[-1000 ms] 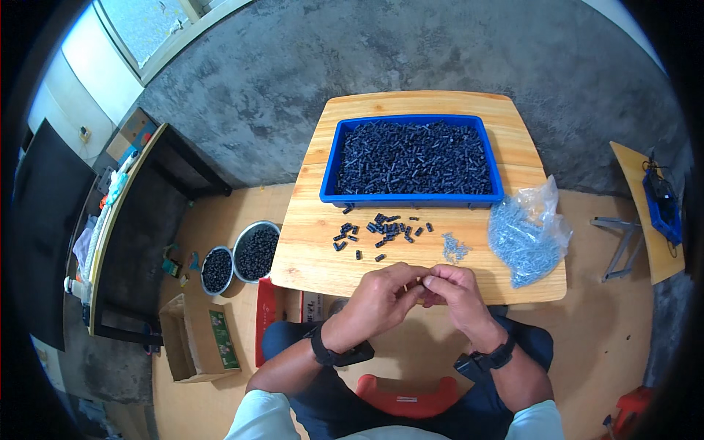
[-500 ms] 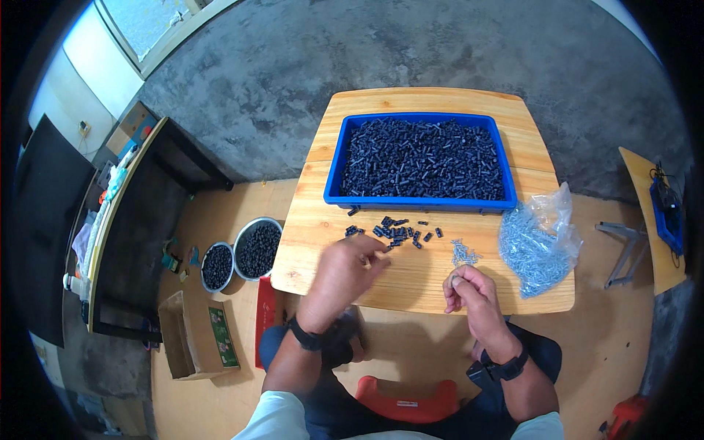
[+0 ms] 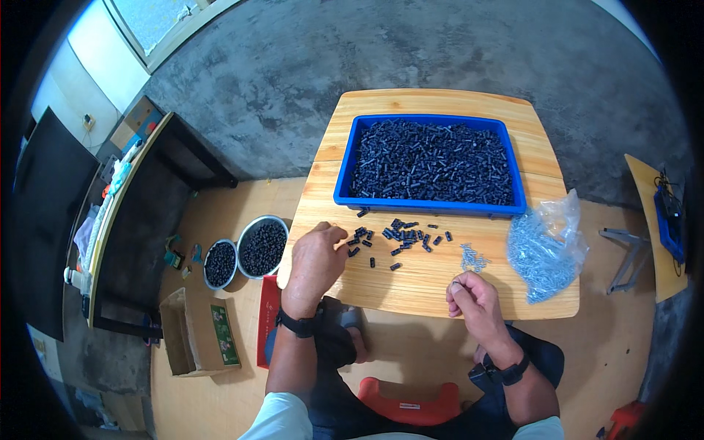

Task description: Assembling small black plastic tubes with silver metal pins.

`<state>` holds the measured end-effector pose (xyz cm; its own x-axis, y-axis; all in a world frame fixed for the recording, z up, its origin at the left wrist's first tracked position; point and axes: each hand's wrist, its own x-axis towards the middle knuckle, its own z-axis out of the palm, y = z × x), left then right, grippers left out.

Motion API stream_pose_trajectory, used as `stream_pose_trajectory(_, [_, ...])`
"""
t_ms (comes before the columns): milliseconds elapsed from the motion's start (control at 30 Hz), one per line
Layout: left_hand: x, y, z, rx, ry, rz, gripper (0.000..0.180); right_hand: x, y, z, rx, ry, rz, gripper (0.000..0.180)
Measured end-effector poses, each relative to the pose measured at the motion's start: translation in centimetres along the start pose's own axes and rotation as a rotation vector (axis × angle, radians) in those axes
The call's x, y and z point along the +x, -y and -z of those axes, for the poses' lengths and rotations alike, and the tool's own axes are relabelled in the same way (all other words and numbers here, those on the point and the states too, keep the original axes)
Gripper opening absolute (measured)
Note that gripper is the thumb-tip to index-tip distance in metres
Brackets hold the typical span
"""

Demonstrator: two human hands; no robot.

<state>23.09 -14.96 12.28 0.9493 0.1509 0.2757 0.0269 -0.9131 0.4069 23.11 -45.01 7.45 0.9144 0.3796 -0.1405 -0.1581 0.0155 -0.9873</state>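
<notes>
Left hand [image 3: 315, 265] shifted left, right hand [image 3: 475, 304] near screws [image 3: 471, 259], white label [image 3: 409, 406] on stool [image 3: 408, 416]

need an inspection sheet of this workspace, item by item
Surface: wooden table, partly covered
Things: blue tray of black pieces, loose black pieces in front, metal bits loose and in a clear bag
Clutter: cardboard box, two bowls on floor
Hands: left hand beside loose black pieces, grip hidden; right hand pinched near front edge, contents unclear
Cables: black cables on right-hand board
Surroundings: grey wall, red stool
</notes>
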Motion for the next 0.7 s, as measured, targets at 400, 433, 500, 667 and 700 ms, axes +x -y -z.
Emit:
stream_pose_trajectory(400, [1.1, 2.2, -3.4, -0.101, 0.001, 0.007, 0.019, -0.1, 0.0, 0.0, -0.015, 0.003, -0.005, 0.014])
stream_pose_trajectory(433, [1.2, 2.2, -3.5, -0.162, -0.027, 0.032, 0.019, -0.1, -0.1, -0.1, -0.015, 0.005, -0.005, 0.014])
stream_pose_trajectory(500, [1.4, 2.2, -3.4, -0.223, -0.055, 0.06, 0.018, -0.1, -0.2, 0.0, -0.012, -0.002, -0.007, 0.014])
stream_pose_trajectory(667, [1.1, 2.7, -2.6, -0.231, -0.11, 0.106, 0.018, -0.1, -0.2, 0.1, -0.013, 0.009, -0.007, 0.014])
stream_pose_trajectory(700, [0.7, 2.8, -2.0, -0.168, -0.083, 0.037, 0.022, -0.1, -0.1, 0.1, -0.008, 0.013, -0.006, 0.014])
